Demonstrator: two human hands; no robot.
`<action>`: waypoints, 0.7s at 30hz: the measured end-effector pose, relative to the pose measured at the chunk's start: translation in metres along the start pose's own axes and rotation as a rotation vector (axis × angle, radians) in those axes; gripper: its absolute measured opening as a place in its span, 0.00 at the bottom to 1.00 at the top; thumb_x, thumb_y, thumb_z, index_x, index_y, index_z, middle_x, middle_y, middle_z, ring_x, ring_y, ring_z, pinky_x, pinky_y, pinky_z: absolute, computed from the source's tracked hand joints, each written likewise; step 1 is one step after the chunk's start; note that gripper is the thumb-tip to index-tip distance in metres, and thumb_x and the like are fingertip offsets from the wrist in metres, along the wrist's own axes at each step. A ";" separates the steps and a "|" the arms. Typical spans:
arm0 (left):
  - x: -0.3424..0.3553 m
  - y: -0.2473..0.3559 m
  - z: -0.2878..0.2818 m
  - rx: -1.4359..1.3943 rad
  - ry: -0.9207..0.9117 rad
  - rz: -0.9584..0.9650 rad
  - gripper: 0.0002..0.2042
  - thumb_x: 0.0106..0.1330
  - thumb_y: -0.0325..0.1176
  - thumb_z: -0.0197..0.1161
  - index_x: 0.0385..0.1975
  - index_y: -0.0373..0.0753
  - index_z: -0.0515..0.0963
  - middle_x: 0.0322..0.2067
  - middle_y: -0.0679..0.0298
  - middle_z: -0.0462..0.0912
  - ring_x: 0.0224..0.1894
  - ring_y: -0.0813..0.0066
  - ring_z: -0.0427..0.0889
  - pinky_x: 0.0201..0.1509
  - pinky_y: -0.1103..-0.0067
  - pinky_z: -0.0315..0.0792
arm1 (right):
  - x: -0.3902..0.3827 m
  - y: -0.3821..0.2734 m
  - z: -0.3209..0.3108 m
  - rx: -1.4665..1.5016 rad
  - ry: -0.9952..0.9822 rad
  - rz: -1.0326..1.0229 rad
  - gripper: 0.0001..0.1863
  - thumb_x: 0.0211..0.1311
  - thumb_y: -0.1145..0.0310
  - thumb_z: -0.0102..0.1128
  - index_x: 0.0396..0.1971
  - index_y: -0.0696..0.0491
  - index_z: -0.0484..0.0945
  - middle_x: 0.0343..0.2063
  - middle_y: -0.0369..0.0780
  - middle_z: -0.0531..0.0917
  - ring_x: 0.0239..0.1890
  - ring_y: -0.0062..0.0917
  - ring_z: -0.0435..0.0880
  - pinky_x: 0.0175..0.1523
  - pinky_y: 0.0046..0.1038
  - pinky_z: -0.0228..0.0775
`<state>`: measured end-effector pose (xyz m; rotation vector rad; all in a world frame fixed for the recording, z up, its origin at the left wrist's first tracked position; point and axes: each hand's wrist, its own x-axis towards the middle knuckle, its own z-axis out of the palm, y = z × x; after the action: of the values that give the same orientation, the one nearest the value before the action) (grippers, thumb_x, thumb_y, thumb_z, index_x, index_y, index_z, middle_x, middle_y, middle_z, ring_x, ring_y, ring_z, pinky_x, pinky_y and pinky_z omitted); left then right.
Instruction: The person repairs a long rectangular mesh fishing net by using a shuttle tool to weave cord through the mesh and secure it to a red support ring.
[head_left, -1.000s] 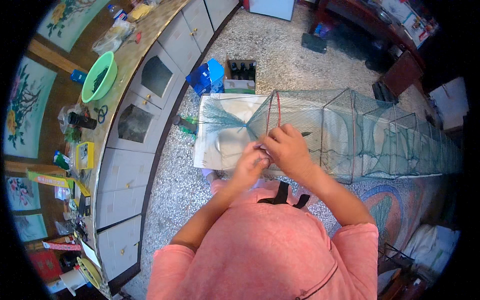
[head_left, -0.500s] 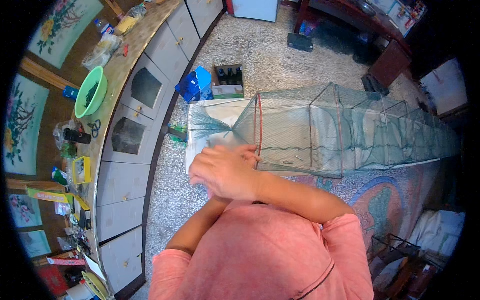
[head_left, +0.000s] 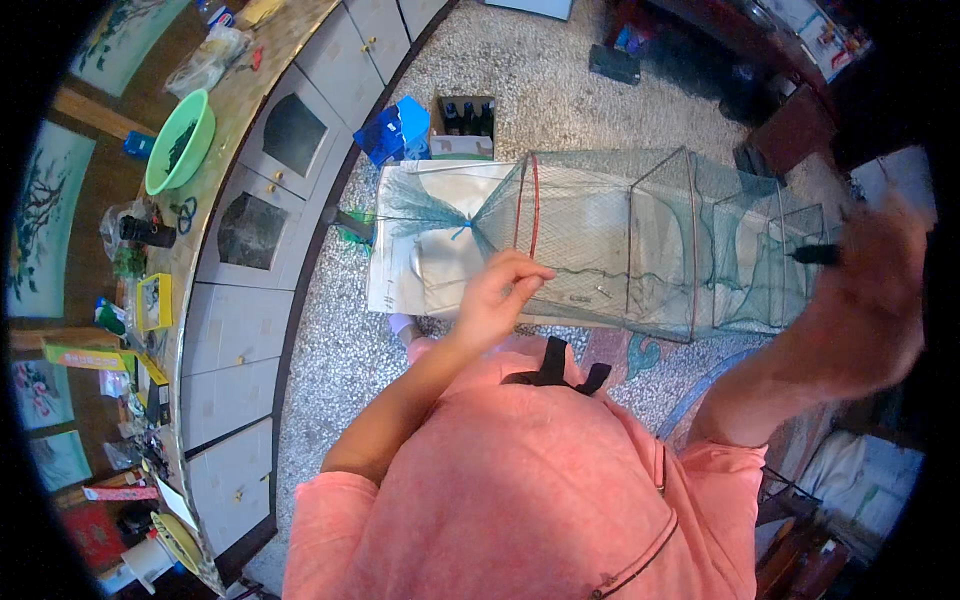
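Note:
A long green mesh fish trap (head_left: 590, 225) with square frames and a red hoop lies stretched out to the right. Its near-left end is gathered and tied with a blue cord (head_left: 462, 231). My left hand (head_left: 500, 298) is closed in a pinch at the trap's front edge, beside the red hoop, at the dark seam line of the mesh. Far to the right, my right hand (head_left: 880, 275) is raised and smeared by motion, closed round a slim dark tool (head_left: 815, 254) with a thin tip pointing left. Its exact kind is unclear.
A white sheet (head_left: 395, 280) lies under the trap. Behind it stand a box of dark bottles (head_left: 466, 117) and a blue carton (head_left: 395, 130). On the left, a cluttered counter holds a green basin (head_left: 204, 150). A dark red table (head_left: 735, 30) stands at the far right.
My right hand has swung from above my left hand out to the far right, bringing the dark tool into sight. My left hand stays by the red hoop, now fully uncovered.

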<state>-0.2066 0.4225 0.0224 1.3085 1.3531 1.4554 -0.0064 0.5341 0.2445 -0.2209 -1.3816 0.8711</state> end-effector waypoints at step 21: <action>-0.050 -0.042 -0.008 0.267 -0.047 0.017 0.06 0.59 0.22 0.54 0.34 0.33 0.76 0.44 0.56 0.69 0.47 0.65 0.72 0.50 0.78 0.67 | -0.149 0.120 0.035 -0.805 -1.163 0.002 0.08 0.41 0.75 0.55 0.27 0.53 0.74 0.24 0.37 0.71 0.32 0.31 0.71 0.35 0.30 0.65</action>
<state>-0.2091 0.3793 -0.0278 1.5152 1.5482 1.2783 -0.0789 0.5074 0.0660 -0.3430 -2.7961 0.3466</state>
